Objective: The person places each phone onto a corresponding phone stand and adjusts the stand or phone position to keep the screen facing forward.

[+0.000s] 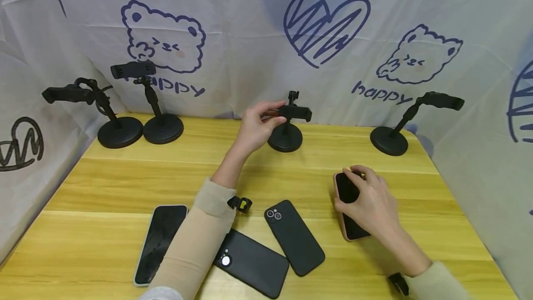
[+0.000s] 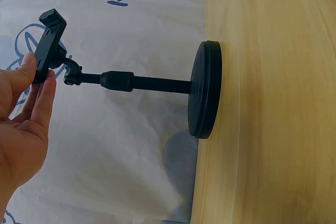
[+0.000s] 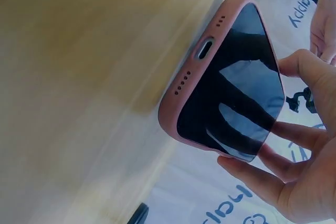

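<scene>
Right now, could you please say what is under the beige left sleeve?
A pale-rimmed, black-screened phone and the nearer black-backed phone peek out either side; their covered edges cannot be seen.

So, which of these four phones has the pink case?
The rightmost phone, held by the right hand. Its case is pink; the leftmost phone has a pale rim, and the two middle phones show black backs.

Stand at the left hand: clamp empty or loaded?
Empty. The phone clamp holds no phone in the head or left wrist view; the left hand pinches one end of it.
</scene>
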`<action>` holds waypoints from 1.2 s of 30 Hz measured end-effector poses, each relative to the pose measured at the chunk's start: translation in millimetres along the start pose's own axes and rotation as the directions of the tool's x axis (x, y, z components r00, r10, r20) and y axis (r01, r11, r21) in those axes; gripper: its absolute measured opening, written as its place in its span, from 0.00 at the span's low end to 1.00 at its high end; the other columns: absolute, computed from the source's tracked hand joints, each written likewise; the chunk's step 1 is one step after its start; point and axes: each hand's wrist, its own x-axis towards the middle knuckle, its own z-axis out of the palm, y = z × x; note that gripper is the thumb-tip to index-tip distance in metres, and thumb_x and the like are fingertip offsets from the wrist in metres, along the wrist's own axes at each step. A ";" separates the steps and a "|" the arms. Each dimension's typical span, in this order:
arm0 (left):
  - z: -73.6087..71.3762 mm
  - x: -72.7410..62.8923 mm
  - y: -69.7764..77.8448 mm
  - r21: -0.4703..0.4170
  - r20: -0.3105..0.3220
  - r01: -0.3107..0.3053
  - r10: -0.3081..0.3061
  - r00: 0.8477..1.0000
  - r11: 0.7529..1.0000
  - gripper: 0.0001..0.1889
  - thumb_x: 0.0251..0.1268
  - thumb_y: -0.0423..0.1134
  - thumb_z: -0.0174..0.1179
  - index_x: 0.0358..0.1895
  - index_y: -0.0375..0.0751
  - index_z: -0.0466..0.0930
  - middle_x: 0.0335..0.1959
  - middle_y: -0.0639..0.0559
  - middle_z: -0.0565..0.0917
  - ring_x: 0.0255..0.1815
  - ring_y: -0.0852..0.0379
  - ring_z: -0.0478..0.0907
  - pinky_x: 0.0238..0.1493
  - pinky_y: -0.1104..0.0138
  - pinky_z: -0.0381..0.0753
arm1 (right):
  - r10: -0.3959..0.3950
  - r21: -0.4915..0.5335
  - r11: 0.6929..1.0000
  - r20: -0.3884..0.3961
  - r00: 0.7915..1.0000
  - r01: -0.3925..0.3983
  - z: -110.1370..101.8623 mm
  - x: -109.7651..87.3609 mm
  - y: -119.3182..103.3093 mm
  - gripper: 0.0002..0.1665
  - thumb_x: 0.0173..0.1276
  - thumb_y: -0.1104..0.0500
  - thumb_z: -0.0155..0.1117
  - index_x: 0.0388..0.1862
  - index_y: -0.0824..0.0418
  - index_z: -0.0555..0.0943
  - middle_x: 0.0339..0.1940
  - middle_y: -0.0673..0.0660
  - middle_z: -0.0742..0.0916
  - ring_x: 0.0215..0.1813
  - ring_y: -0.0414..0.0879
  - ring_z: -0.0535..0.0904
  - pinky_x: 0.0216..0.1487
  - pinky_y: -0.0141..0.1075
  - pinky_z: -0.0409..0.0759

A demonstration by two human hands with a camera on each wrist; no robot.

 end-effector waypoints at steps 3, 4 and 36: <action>-2.6 0.4 0.1 0.006 -0.003 0.000 0.000 1.000 1.000 0.20 0.69 0.31 0.68 0.63 0.41 0.84 0.56 0.45 0.83 0.57 0.49 0.83 0.60 0.67 0.83 | -0.015 0.023 1.000 -0.053 0.998 0.016 3.7 8.2 -7.6 0.42 0.50 0.51 0.80 0.66 0.61 0.83 0.66 0.63 0.79 0.57 0.65 0.76 0.36 0.58 0.82; -3.5 0.4 0.3 0.009 -0.004 0.001 -0.001 1.000 1.000 0.20 0.69 0.31 0.68 0.63 0.41 0.84 0.56 0.44 0.83 0.57 0.49 0.83 0.60 0.67 0.83 | -0.018 0.032 0.999 -0.072 0.997 0.020 4.5 11.4 -10.4 0.42 0.50 0.51 0.80 0.67 0.61 0.83 0.66 0.63 0.79 0.57 0.65 0.76 0.37 0.58 0.82; -4.5 -0.1 -0.9 0.016 0.038 -0.040 0.039 0.999 0.999 0.20 0.71 0.31 0.67 0.64 0.37 0.83 0.59 0.42 0.82 0.57 0.47 0.83 0.60 0.65 0.83 | -0.054 0.257 0.934 -0.586 0.808 0.249 4.0 108.3 -110.2 0.39 0.55 0.53 0.79 0.67 0.60 0.83 0.68 0.61 0.80 0.62 0.62 0.76 0.49 0.58 0.84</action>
